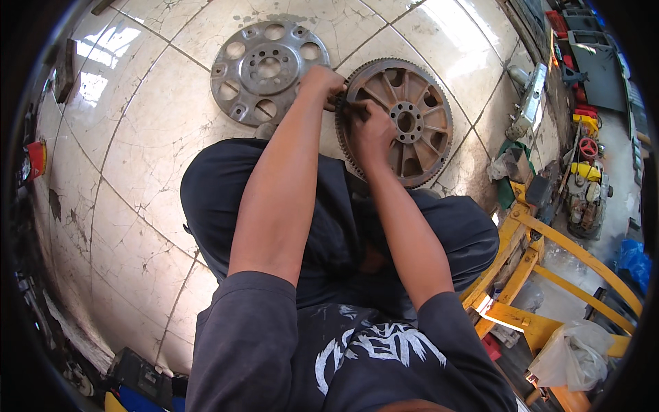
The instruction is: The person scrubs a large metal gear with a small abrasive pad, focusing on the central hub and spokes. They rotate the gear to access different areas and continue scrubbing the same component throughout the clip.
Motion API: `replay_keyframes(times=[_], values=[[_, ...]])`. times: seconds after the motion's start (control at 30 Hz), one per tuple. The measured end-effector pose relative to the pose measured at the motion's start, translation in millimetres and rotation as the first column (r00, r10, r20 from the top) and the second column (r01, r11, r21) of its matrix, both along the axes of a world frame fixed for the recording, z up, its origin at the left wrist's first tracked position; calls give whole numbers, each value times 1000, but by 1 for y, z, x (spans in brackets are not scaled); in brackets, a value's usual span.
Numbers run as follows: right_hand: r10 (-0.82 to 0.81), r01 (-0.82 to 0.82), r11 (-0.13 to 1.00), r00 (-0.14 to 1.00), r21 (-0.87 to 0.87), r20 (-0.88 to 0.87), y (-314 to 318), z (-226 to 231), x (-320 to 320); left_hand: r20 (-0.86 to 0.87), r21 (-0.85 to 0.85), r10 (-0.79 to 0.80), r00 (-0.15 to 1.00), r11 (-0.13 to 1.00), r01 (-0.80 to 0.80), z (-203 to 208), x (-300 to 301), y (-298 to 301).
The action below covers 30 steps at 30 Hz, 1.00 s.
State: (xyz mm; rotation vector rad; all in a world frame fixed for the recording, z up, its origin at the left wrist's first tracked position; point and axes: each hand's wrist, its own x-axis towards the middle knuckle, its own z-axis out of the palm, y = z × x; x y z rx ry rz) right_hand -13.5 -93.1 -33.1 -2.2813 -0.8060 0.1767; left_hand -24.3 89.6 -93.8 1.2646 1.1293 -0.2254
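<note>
A rusty brown flywheel [432,118] with a toothed outer ring, spokes and a bolted hub lies in front of my knees. To its left rests a flat grey metal flexplate [248,69], with large round holes around a central ring of small holes. My left hand [321,84] is closed at the flywheel's left rim, beside the flexplate's right edge. Over the left part of the flywheel's face, my right hand [371,130] has its fingers curled toward the same rim. The fingertips of both hands meet near a dark spot there. What they pinch is too small to make out.
Cracked, glossy cream tiles [137,192] make up the floor. At the right stand a yellow metal frame [522,275], a clear plastic bag [573,353] and a silvery metal part [528,103]. Machine parts line the far right. A dark case [137,378] sits lower left.
</note>
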Motion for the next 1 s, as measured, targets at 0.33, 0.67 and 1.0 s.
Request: replay_keyframes(times=[0.33, 0.67, 1.0], values=[[-50, 53, 993, 998, -104, 35, -26, -4, -14, -24, -83, 59, 998, 995, -61, 6, 0, -8], [-107, 121, 983, 989, -139, 106, -18, -15, -13, 18, -123, 105, 994, 987, -102, 14, -2, -12], [-155, 158, 981, 987, -111, 41, 8, -18, 9, 75, -33, 101, 992, 995, -99, -9, -1, -12]])
